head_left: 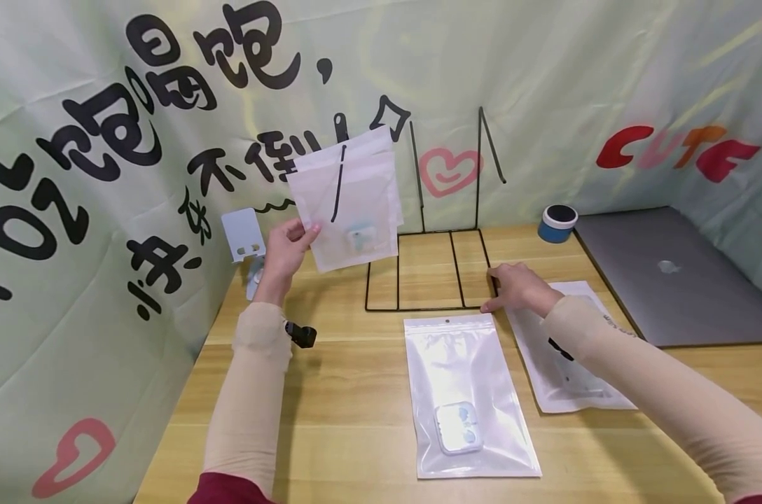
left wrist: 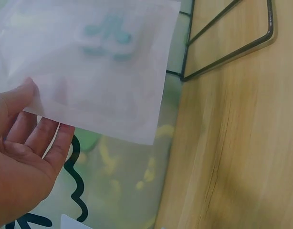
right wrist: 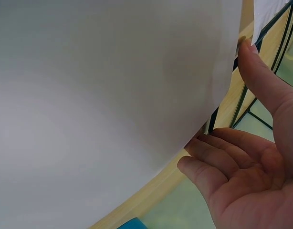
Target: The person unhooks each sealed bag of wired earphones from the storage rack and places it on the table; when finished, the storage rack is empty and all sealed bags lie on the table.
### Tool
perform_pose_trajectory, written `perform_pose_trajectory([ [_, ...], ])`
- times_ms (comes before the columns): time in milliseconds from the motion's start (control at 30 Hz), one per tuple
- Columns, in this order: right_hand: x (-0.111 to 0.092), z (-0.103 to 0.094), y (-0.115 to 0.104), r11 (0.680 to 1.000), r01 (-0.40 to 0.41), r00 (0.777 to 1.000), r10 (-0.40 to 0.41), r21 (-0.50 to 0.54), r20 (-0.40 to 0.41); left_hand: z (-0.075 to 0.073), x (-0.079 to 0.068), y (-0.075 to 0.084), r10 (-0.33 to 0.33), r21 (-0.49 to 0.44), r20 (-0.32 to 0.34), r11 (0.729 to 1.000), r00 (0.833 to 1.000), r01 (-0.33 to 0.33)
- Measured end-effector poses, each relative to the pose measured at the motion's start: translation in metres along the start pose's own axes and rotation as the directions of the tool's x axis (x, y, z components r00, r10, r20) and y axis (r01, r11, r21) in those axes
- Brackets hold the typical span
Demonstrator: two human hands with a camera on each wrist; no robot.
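Toward the far middle of the wood-grain table [head_left: 343, 434], I see a black wire rack [head_left: 457, 269] with its rectangular base flat on the wood and thin uprights behind. On its left side is a translucent white square pouch [head_left: 368, 196], tilted slightly, with a hooked black rod crossing its front from near the top; a pale teal shape shows through the pouch's lower part. The person's left hand [head_left: 284, 252] pinches the pouch's left edge, thumb in front and fingers behind. The right hand [head_left: 521, 289] is at the base's near right corner, thumb and fingers spread apart and touching the wire; I cannot tell how firmly they press.

Nearer me, at the middle, lies a glossy white rectangular pouch [head_left: 475, 364] with a clear, blue-marked phone case [head_left: 459, 428] inside. Just to its right, another white pouch [head_left: 548, 381] lies partly hidden beneath the right forearm. Far right are a closed grey laptop [head_left: 677, 287] and a small blue-and-white round jar [head_left: 557, 225]; far left stands a pale blue stand [head_left: 245, 234].
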State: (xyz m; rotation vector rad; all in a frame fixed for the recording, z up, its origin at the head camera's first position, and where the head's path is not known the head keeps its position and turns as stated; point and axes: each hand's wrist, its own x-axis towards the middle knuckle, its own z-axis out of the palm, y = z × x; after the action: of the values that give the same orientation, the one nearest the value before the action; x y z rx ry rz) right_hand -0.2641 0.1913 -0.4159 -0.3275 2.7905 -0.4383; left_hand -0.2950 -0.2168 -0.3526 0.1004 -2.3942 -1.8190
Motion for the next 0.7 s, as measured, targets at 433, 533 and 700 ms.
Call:
perform_pose_trajectory([
  [433,0.000,-0.003,-0.002,1.000,-0.013,1.000,0.013,0.021,0.014,-0.004,-0.040,0.004,0.073,-0.031,0.027,0.997,0.997,-0.072],
  [533,-0.001,-0.003,-0.003,1.000,-0.008,1.000,0.008,0.021,0.011,-0.008,-0.053,0.003,0.096,-0.037,0.032,0.995,0.995,-0.095],
  [700,-0.001,-0.002,-0.003,1.000,0.001,1.000,-0.001,0.017,0.013,-0.014,-0.076,0.004,0.154,-0.065,0.052,0.987,0.987,-0.150],
])
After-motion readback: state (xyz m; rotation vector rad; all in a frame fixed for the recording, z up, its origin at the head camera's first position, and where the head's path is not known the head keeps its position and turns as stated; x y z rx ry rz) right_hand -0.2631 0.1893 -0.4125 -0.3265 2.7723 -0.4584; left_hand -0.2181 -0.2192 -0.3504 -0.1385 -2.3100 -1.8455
